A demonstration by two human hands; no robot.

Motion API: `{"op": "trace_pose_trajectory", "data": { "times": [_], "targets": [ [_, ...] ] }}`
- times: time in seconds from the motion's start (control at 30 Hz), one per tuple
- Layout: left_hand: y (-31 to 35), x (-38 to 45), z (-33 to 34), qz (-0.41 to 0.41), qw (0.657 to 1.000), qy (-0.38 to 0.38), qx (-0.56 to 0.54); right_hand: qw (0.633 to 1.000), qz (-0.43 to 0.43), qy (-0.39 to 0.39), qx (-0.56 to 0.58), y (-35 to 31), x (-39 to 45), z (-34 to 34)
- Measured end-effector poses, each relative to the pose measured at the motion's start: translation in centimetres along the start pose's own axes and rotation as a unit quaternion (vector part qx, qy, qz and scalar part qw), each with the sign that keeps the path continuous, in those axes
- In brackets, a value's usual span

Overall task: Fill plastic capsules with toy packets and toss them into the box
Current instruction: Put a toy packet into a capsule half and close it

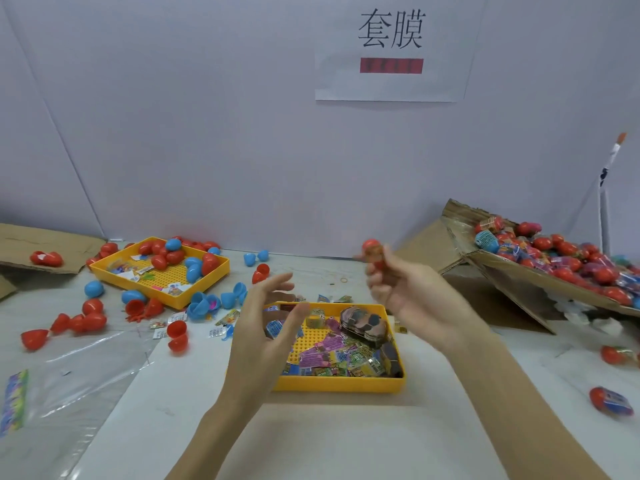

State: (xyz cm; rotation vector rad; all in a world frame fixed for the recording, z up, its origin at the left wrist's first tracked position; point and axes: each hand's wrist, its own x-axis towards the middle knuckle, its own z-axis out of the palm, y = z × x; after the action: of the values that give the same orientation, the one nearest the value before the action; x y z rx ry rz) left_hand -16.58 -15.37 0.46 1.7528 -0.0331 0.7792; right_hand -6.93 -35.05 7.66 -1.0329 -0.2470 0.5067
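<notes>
Right hand (398, 289) raised at about 1 o'clock of the near yellow tray (341, 384), fingers curled round a red capsule (373, 250). The capsule looks closed, with a printed band or packet showing round its middle; motion blur stops me saying which. Left hand (266, 317) hangs over the tray's left edge, fingers loosely spread, holding nothing.

Step in hand, as I read it: toss the filled capsule into the cardboard box (519, 268) at 2 o'clock. To do it well:
- Check that the halves have snapped fully together before release, or the capsule may spring open on landing.
- Keep the throw low and soft. The box is tilted with its mouth toward the person and is already heaped; a hard throw could bounce off the pile. Two strays (611, 400) lie on the table at 3 to 4 o'clock.
- The free left hand is well placed to reach for the next packet.

Materials:
- Capsules: smooth, glossy, egg-shaped hard plastic, red and blue; many open halves are scattered from 9 to 11 o'clock.
- Toy packets (332, 358) in the near tray: flat, crinkly printed foil in purple, green and yellow.
- Trays: rigid yellow plastic with a studded floor; the far tray (162, 268) at 10 o'clock holds capsule halves and packets.
- Box: corrugated board with ragged flaps.
- Clear plastic sheet (86, 368) at 8 o'clock, wrinkled.
</notes>
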Motion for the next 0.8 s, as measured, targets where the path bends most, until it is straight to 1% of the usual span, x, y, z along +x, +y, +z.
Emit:
{"op": "trace_pose_trajectory", "data": {
  "times": [0.03, 0.07, 0.1, 0.13, 0.17, 0.2, 0.3, 0.37, 0.43, 0.5, 0.57, 0.63, 0.7, 0.73, 0.8],
  "targets": [
    [0.1, 0.1, -0.2, -0.004, 1.0, 0.017, 0.007, 0.994, -0.032, 0.019, 0.104, -2.0, 0.3, -0.8],
    [0.2, 0.3, -0.4, -0.008, 0.999, 0.03, 0.015, 0.978, -0.072, 0.039, 0.191, -3.8, 0.4, -1.7],
    [0.2, 0.3, -0.5, -0.012, 0.999, 0.037, 0.022, 0.962, -0.106, 0.056, 0.247, -5.1, 0.4, -2.3],
    [0.2, 0.3, -0.6, -0.016, 0.999, 0.041, 0.029, 0.954, -0.124, 0.07, 0.265, -5.5, 0.4, -2.8],
    [0.2, 0.4, -0.6, -0.018, 0.998, 0.043, 0.039, 0.958, -0.124, 0.082, 0.247, -5.2, 0.5, -3.0],
    [0.2, 0.4, -0.7, -0.021, 0.998, 0.043, 0.05, 0.968, -0.113, 0.091, 0.205, -4.3, 0.5, -3.1],
    [0.1, 0.3, -0.6, -0.024, 0.996, 0.05, 0.077, 0.994, -0.073, 0.076, 0.022, 0.1, 0.4, -2.7],
    [-0.3, 0.2, -0.8, -0.034, 0.993, 0.06, 0.099, 0.992, -0.064, 0.054, -0.099, 3.3, 0.3, -1.9],
    [-0.9, 0.5, -1.6, -0.059, 0.988, 0.079, 0.12, 0.98, -0.065, 0.029, -0.184, 5.8, 0.2, -1.1],
    [-1.8, 1.5, -3.0, -0.111, 0.982, 0.097, 0.122, 0.974, -0.065, 0.02, -0.217, 7.3, 0.2, -0.5],
    [-2.9, 3.5, -4.9, -0.161, 0.976, 0.096, 0.112, 0.973, -0.063, 0.02, -0.222, 7.9, 0.1, -0.3],
    [-4.6, 6.3, -7.3, -0.181, 0.965, 0.085, 0.168, 0.976, -0.06, 0.025, -0.209, 8.0, 0.2, -0.4],
    [-6.6, 9.9, -9.9, -0.184, 0.938, 0.086, 0.279, 0.975, -0.057, 0.035, -0.212, 8.1, 0.4, -0.4],
    [-7.5, 11.7, -11.3, -0.19, 0.917, 0.086, 0.339, 0.973, -0.057, 0.036, -0.219, 8.3, 0.4, -0.4],
    [-9.4, 15.1, -14.0, -0.208, 0.861, 0.073, 0.458, 0.972, -0.056, 0.028, -0.228, 8.6, 0.8, -0.3]
  ]
}}
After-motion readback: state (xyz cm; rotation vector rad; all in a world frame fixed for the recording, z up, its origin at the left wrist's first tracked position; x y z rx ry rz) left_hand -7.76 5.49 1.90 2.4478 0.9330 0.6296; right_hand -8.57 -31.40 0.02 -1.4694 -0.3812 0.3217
